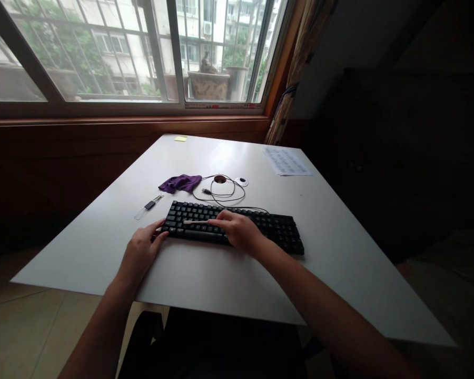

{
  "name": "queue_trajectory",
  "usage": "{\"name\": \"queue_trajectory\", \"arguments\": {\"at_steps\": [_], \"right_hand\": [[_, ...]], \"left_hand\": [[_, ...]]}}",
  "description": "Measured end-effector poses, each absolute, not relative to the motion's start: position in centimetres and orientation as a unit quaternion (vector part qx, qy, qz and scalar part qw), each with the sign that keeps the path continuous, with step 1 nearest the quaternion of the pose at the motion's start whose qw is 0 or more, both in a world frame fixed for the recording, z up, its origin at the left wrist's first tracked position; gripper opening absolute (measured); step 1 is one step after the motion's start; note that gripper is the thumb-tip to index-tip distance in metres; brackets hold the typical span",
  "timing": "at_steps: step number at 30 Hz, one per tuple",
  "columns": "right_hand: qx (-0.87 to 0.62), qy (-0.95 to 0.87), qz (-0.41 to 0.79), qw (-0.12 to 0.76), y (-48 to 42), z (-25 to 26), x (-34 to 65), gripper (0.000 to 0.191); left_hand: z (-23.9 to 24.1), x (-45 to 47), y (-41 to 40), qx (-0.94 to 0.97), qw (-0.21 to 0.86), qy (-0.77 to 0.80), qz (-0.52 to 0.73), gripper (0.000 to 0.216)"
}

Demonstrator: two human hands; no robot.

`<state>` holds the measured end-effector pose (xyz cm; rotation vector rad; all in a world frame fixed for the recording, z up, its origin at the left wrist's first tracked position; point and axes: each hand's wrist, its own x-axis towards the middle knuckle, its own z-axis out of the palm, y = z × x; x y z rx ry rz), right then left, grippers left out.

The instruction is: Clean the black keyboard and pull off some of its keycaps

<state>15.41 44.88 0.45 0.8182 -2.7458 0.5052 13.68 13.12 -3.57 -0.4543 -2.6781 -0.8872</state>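
Note:
A black keyboard lies on the white table in front of me, slightly slanted. My left hand grips its left end between thumb and fingers. In my right hand is a slim, pale toothbrush, pinched near one end. Its head points left and rests over the keys on the left half of the keyboard. The right hand covers some keys around the middle. Behind the keyboard runs its thin black cable, loosely coiled, with a USB plug at the end.
A purple cloth lies behind the keyboard's left end, near a wire keycap puller with a dark handle. Beside the cable are a round table hole and a white ring-shaped cover. Farther back are a printed sheet and a yellow note.

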Motion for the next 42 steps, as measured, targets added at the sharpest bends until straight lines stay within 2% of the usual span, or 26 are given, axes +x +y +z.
{"name": "queue_trajectory", "arguments": {"at_steps": [4, 8, 16, 24, 32, 35, 42], "right_hand": [[0.296, -0.942, 0.134, 0.090, 41.2, 0.8, 13.7, 0.060], [0.300, -0.943, 0.119, 0.078, 41.5, 1.0, 13.7, 0.057], [0.288, -0.947, 0.112, 0.088, 49.1, 1.1, 16.7, 0.059], [0.253, -0.958, 0.092, 0.096, 59.0, 3.4, 21.6, 0.060], [0.136, -0.967, 0.184, 0.111, 66.0, 3.3, 27.6, 0.044], [0.121, -0.960, 0.220, 0.124, 65.6, 1.9, 28.1, 0.041], [0.166, -0.949, 0.243, 0.111, 61.5, 0.5, 25.2, 0.048]], "left_hand": [[-3.6, 13.6, 13.1, -0.164, 0.146, -0.928, -0.300, 0.046], [-3.8, 13.4, 13.0, -0.178, 0.155, -0.927, -0.290, 0.044], [-3.7, 13.6, 13.1, -0.176, 0.158, -0.927, -0.291, 0.044], [-3.8, 13.5, 13.0, -0.179, 0.164, -0.926, -0.288, 0.046], [-3.6, 13.6, 13.0, -0.178, 0.161, -0.927, -0.289, 0.049], [-3.7, 13.6, 12.9, -0.177, 0.157, -0.928, -0.287, 0.048], [-3.9, 13.3, 12.8, -0.227, 0.164, -0.918, -0.279, 0.043]]}}
